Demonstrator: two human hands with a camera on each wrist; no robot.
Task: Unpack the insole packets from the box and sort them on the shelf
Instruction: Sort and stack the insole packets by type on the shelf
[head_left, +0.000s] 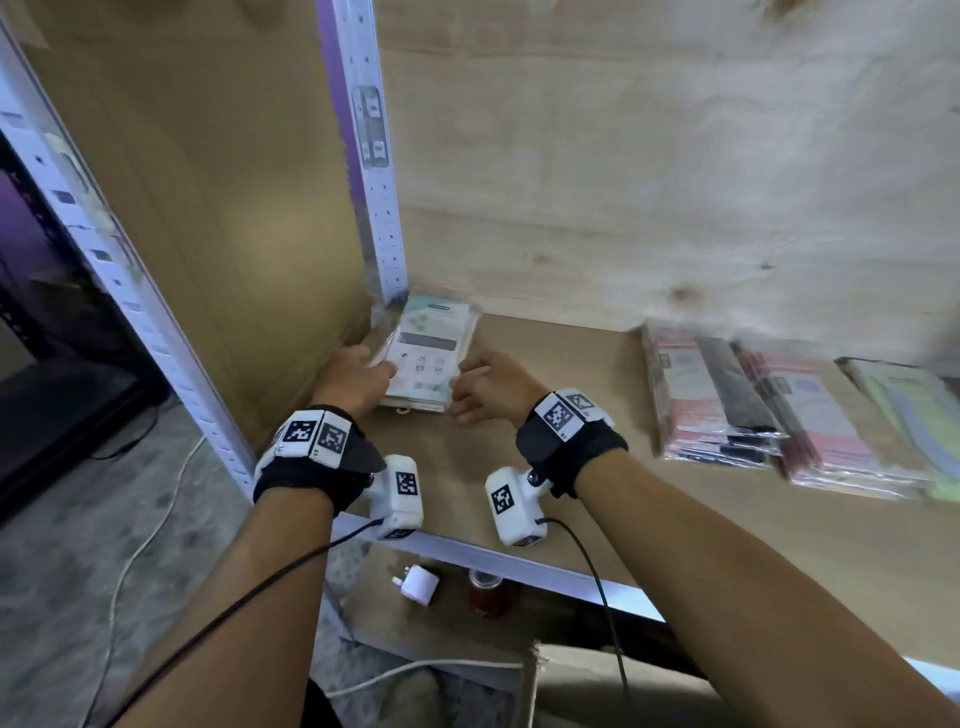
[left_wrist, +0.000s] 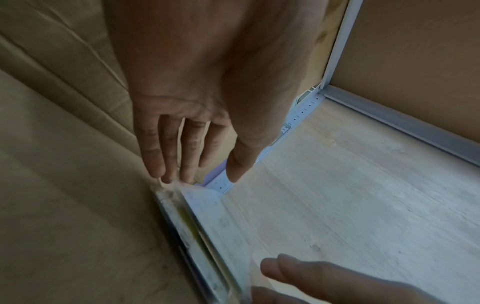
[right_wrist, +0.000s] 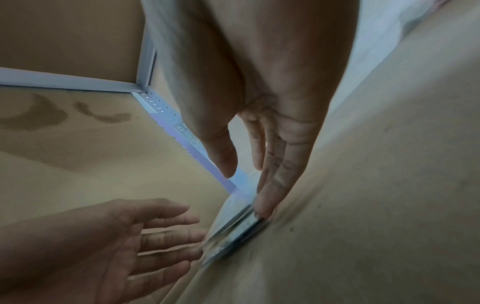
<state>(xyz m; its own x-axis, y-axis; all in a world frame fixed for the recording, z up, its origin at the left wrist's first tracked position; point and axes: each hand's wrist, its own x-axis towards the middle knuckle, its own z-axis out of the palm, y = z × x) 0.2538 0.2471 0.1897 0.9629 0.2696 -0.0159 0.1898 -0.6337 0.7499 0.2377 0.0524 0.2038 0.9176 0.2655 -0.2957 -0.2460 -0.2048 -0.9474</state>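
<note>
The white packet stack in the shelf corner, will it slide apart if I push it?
Probably. The packet stack looks glossy and loosely piled, so layers may shear. Left hand and right hand flank it with straight fingers; squeezing both sides should keep it square. Likely light.

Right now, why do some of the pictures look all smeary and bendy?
Head view: the wide lens bends the white shelf post, and the pink packets at the right are smeared. Left wrist view: the left hand fills the frame, dim, and the packet stack below it is blurred. Right wrist view: the right hand looms large, the stack's edge is streaked, and the cardboard side panel shows dark blotches.
</note>
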